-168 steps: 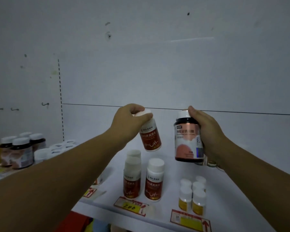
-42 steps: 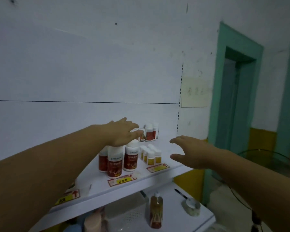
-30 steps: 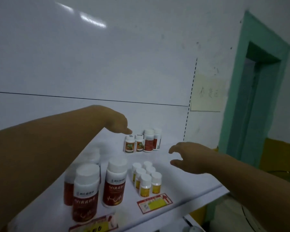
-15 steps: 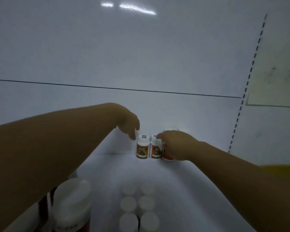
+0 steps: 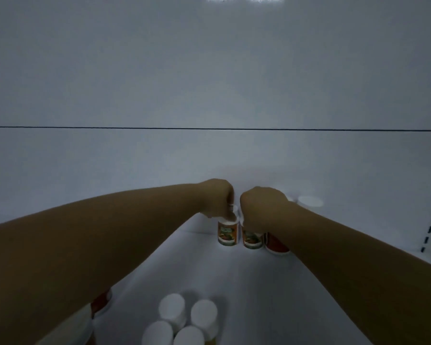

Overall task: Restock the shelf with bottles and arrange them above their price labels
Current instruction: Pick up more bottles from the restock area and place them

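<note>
1. The left hand [image 5: 217,200] curled its grip round the cap of an orange-labelled bottle [image 5: 227,235] at the back of the shelf [image 5: 197,270].
2. The right hand [image 5: 261,207] clamped its grip on the twin bottle [image 5: 252,239] just beside it.
3. Their label print was too blurred to read.

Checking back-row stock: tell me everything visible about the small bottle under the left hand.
The small bottle looks like white plastic, with an orange and green label too blurred to read. It stands upright at the back of the shelf, its white cap gripped from above by the left hand. A matching bottle stands close on its right, under the right hand.
</note>
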`<state>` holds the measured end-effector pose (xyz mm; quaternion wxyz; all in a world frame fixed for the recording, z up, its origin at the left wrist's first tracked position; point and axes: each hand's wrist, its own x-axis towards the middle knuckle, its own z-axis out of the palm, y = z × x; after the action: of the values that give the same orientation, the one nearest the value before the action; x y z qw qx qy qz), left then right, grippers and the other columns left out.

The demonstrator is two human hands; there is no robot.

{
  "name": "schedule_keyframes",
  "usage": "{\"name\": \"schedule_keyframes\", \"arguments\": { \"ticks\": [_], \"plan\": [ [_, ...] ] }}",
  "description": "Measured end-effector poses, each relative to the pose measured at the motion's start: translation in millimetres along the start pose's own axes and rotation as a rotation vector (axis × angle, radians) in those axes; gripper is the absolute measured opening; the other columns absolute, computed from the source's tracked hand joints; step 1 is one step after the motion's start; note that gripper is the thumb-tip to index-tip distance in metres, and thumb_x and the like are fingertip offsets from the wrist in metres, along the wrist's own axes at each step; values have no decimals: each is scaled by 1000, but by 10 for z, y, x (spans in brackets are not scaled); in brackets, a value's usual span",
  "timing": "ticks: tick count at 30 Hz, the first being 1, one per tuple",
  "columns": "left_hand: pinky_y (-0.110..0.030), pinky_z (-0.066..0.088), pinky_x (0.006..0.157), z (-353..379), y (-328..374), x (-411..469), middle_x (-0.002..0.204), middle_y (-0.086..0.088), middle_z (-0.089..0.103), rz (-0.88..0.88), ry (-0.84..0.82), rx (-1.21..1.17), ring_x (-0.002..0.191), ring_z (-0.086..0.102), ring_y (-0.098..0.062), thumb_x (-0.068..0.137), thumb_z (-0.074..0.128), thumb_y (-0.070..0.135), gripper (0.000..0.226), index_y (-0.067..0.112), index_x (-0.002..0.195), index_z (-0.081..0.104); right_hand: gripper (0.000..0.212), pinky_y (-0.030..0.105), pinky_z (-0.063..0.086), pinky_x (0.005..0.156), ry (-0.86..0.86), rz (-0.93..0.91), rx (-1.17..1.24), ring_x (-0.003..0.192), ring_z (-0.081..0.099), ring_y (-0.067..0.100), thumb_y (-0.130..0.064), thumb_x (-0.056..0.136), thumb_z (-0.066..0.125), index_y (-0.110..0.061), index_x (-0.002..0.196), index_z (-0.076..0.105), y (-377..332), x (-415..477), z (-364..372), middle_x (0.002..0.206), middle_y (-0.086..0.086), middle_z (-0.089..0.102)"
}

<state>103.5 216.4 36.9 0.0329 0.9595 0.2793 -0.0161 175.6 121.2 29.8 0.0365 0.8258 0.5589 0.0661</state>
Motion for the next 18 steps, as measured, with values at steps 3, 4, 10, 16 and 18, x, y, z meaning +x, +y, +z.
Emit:
{"name": "schedule_keyframes", "arguments": {
  "ticks": [3, 4, 10, 16, 18],
  "plan": [
    [-28, 49, 79, -92, -31, -62, 111, -9, 68, -19, 22, -68, 99, 63, -24, 82, 69, 30, 38, 7, 112, 67, 25, 30, 38, 70, 55, -22, 62, 77, 48, 20, -27, 86, 62, -11, 72, 49, 22, -12, -22, 65, 0, 39],
    [-29, 49, 80, -159, -63, -124, 111, -9, 68, -32, 57, -119, 97, 62, -23, 82, 68, 29, 37, 6, 112, 67, 23, 29, 39, 69, 75, -27, 89, 76, 49, 20, -29, 84, 63, -11, 77, 51, 25, -4, -45, 66, 0, 41],
    [-27, 58, 69, -738, -532, -885, 98, -6, 67, -178, 284, -526, 83, 66, -16, 84, 68, 21, 29, 7, 109, 63, 42, 29, 44, 69, 253, -97, 449, 81, 57, 19, -49, 83, 61, -10, 99, 62, -217, -12, -458, 93, 6, 62],
    [-22, 59, 64, -1006, -1108, -1832, 95, -5, 70, -273, 499, -639, 80, 68, -14, 82, 71, 19, 28, 4, 105, 68, 44, 35, 50, 76, 383, -214, 569, 84, 63, 24, -47, 83, 62, -6, 96, 71, -998, -172, -956, 93, 11, 70],
    [-23, 58, 65, -1007, -1304, -2103, 97, -6, 69, -293, 554, -636, 79, 67, -13, 82, 71, 17, 29, 3, 107, 68, 39, 37, 52, 81, 409, -262, 645, 88, 63, 24, -41, 83, 65, -7, 101, 70, -1319, -255, -1081, 99, 10, 69]
  ]
}}
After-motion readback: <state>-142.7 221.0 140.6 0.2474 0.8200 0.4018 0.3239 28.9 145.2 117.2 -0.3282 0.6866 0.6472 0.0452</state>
